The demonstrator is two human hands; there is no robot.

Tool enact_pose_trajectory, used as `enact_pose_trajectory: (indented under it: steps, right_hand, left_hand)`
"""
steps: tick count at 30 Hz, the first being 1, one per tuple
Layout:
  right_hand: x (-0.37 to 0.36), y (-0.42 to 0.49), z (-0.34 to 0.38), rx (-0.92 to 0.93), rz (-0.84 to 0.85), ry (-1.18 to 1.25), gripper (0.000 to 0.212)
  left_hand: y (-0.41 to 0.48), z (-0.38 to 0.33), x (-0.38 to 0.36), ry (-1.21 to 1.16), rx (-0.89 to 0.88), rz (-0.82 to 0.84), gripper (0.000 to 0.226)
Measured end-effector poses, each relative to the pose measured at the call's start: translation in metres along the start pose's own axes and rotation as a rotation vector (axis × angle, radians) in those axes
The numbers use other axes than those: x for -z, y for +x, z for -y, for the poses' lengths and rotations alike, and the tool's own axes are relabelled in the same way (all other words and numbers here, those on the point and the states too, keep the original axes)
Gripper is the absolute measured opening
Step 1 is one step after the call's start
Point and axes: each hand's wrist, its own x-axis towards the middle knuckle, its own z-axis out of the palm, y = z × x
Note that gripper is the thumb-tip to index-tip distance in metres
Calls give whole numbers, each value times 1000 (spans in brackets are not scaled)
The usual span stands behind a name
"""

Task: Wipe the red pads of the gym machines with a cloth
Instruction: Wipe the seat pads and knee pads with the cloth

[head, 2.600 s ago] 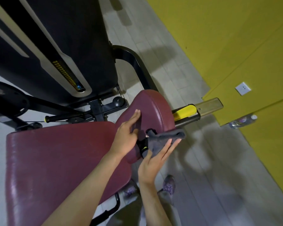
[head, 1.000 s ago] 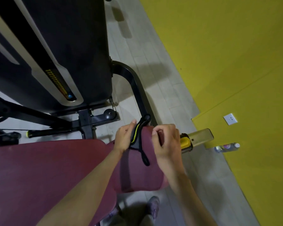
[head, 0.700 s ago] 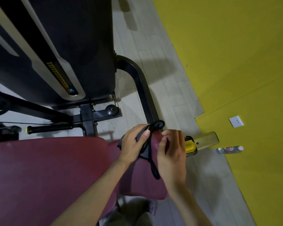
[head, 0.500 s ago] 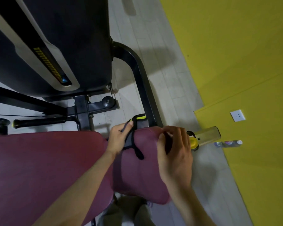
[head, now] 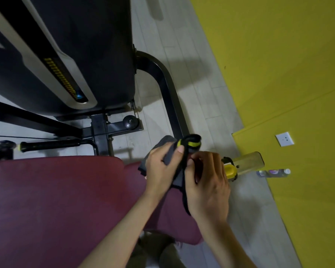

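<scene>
A dark grey cloth with a black and yellow strap sits bunched at the top of the small red roller pad. My left hand grips the cloth, thumb over it. My right hand pinches the black strap, which hangs down across the pad. A large red seat pad fills the lower left.
The black weight-stack housing and a curved black frame tube stand behind the pads. A yellow-tipped adjuster juts right of the roller. A plastic bottle lies by the yellow wall. My shoes show at the bottom.
My two hands have come together at the top of the roller pad, and the cloth is now bunched up in my left hand. The view has shifted slightly.
</scene>
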Motion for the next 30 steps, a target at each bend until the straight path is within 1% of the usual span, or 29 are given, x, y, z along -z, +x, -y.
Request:
enact_pose_trajectory:
  steps: [2,3,8,12,15,17,20,22,24,25,28,30]
  right_hand:
    - [0,0,1,-7,-2,24,13]
    - [0,0,2,-12,-2,37,12]
    - [1,-1,3,-27,19,56,8]
    - [1,0,2,-14,34,5,10]
    - [0,-1,0,-23,40,-16,10]
    - [-1,-1,-2,-27,33,-32,9]
    - [-3,0,-2,-24,39,-42,11]
    - [-3,0,-1,-24,40,-69,11]
    - [-2,0,0,-30,30,-98,10]
    - [-2,0,1,-35,27,-107,9]
    - [0,0,4,-56,57,-110,2]
    - [1,-1,6,-71,70,-99,6]
  left_hand:
    - [0,-7,1,-2,-33,5,52]
    - [2,-4,4,-29,-12,-4,52]
    - [11,67,39,-84,227,-98,47]
    - [21,136,65,-89,366,-175,48]
    - [30,187,88,-99,484,-194,50]
    - [36,207,96,-116,576,-231,46]
    - [43,210,96,-140,629,-233,37]
    - [41,198,92,-171,620,-218,35]
    - [31,171,82,-211,548,-212,31]
    - [25,149,73,-216,487,-188,32]
    - [10,63,39,-134,264,-39,36]
    - [2,18,18,-82,131,40,34]
